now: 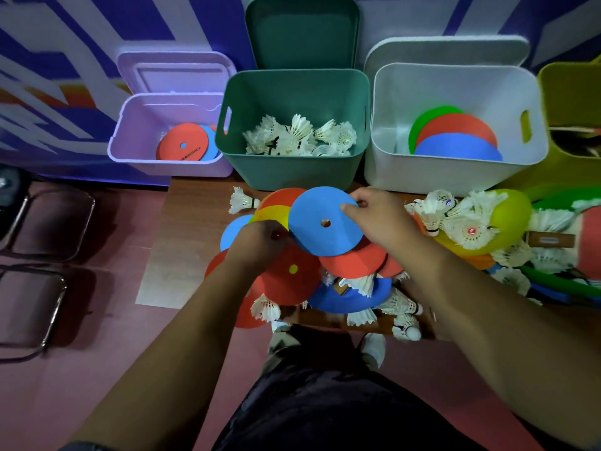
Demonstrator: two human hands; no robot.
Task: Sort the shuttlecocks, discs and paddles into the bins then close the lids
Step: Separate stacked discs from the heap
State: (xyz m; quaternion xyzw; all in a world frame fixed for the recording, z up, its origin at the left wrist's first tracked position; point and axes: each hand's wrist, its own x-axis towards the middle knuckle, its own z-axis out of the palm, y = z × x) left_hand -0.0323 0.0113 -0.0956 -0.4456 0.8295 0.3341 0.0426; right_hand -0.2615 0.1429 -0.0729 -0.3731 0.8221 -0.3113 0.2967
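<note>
The right hand (380, 219) pinches the blue disc (312, 232) by its rim above the disc pile (292, 281) near the tabletop's (188, 242) front edge. The left hand (260, 239) curls into that pile, though I cannot tell whether it grips anything. Lifting could drag loose shuttlecocks (266, 309) off that edge.

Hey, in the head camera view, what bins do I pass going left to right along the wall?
Lilac plastic bin holding small red and blue discs → dark green plastic bin of white feather shuttlecocks → white plastic bin with large flat discs → yellow-green bin at the frame edge.
</note>
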